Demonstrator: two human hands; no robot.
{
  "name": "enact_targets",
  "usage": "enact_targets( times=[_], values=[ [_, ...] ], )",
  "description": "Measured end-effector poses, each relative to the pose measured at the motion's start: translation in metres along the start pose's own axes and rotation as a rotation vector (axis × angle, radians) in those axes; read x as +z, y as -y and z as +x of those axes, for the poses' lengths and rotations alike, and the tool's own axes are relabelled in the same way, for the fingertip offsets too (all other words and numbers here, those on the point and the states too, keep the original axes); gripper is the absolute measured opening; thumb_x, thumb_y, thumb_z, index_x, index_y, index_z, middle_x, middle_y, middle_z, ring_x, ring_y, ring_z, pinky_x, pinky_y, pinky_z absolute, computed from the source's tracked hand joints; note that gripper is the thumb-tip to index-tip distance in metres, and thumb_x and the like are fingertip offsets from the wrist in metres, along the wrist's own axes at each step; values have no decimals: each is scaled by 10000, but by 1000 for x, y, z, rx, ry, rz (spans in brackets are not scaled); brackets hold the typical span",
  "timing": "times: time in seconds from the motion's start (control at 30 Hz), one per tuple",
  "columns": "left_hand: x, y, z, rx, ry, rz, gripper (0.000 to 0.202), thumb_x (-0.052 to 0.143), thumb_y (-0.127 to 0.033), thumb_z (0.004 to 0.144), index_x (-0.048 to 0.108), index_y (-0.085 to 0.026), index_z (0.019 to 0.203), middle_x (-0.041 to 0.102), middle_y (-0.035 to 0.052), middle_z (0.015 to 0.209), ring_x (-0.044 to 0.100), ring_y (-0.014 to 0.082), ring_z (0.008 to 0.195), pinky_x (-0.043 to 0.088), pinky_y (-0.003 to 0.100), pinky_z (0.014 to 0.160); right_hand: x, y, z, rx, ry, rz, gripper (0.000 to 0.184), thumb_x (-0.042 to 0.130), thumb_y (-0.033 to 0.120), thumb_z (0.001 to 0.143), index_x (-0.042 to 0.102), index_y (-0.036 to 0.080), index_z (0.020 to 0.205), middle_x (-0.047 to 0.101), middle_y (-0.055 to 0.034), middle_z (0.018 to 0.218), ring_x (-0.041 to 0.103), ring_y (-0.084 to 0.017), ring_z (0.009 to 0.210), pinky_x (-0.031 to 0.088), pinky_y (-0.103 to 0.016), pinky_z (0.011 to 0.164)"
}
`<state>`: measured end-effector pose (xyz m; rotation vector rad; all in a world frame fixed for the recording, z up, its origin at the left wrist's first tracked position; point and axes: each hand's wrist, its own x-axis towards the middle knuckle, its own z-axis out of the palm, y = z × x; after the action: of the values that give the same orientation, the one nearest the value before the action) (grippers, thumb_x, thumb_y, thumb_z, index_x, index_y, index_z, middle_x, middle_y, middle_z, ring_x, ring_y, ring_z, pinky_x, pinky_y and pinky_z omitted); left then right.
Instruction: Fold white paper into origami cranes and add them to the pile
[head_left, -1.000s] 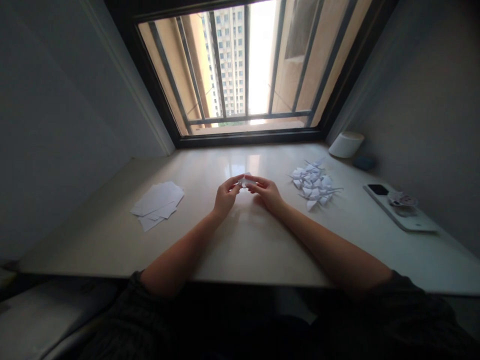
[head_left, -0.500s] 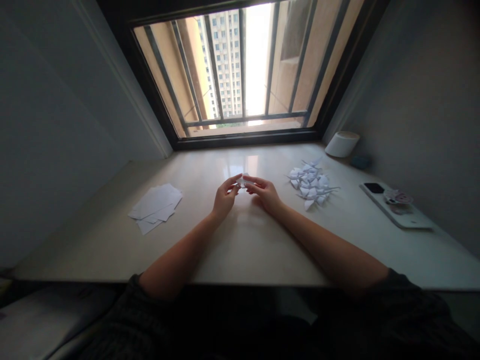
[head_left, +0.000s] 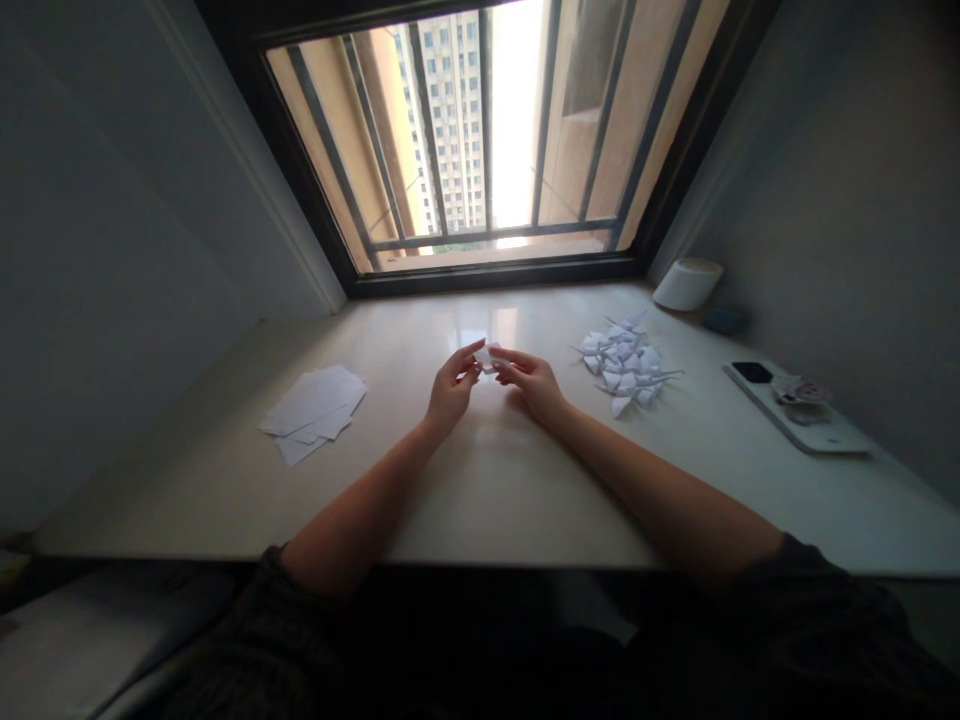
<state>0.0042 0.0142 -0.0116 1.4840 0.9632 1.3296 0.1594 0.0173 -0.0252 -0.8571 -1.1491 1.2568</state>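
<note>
A small white folded paper piece [head_left: 487, 357] is pinched between both hands over the middle of the pale desk [head_left: 495, 480]. My left hand [head_left: 451, 388] grips its left side with thumb and fingers. My right hand [head_left: 531, 381] pinches its right side. To the right of my hands lies a pile of several folded white paper shapes [head_left: 625, 364]. A loose stack of flat white paper sheets [head_left: 313, 410] rests at the left.
A white phone [head_left: 795, 418] with a small round object on it lies at the right. A white cylinder [head_left: 687, 283] and a dark blue item [head_left: 724, 319] stand in the far right corner. A barred window [head_left: 487, 140] sits behind the desk, with walls on both sides.
Both hands have stayed together on the paper piece, with only slight finger shifts. The view has drifted a little.
</note>
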Motion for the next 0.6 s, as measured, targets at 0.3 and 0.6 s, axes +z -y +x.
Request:
enact_targets(
  times=[0.3, 0.6],
  values=[
    [-1, -1, 0, 1, 10, 25, 329, 611, -288, 831, 682, -232, 1147, 693, 59, 1078, 615, 158, 880, 491, 249, 719, 2, -2, 1, -7, -68, -3, 413, 773, 497, 633, 761, 229, 947, 733, -34, 807, 559, -122, 615, 453, -298, 643],
    [0, -1, -1, 14, -36, -11, 346, 754, -374, 711, 738, -200, 1010, 725, 91, 1049, 668, 214, 921, 517, 339, 828, 5, 1, -2, -25, -56, 10, 335, 776, 488, 637, 772, 239, 862, 716, -16, 724, 544, -118, 597, 444, -290, 629]
  ],
)
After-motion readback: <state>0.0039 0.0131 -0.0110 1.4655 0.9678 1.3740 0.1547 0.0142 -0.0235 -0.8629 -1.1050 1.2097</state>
